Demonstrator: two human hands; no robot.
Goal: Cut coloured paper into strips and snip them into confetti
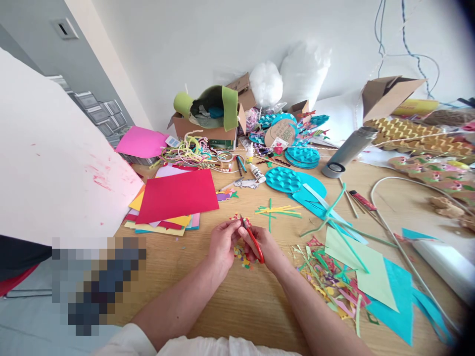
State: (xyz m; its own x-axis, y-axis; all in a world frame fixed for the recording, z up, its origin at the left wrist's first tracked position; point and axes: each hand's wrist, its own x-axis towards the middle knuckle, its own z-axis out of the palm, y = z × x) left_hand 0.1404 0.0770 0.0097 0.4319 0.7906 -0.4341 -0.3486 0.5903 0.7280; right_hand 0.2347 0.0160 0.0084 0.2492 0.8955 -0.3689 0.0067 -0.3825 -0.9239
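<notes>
The red-handled scissors point(256, 244), gripped by the right hand's point(267, 245) curled fingers, point away and slightly left, blades just right of the nearer left hand's point(221, 243) bunched fingers, whose hold, if any, is unclear.

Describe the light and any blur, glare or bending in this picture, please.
In the head view, light is soft, with no hard shadows under the left hand or right hand; also in the head view, the white roll looks washed out and soft, the right-hand corners darken, probably from the lens, and coarse pixel blocks hide a lower-left patch.
</notes>
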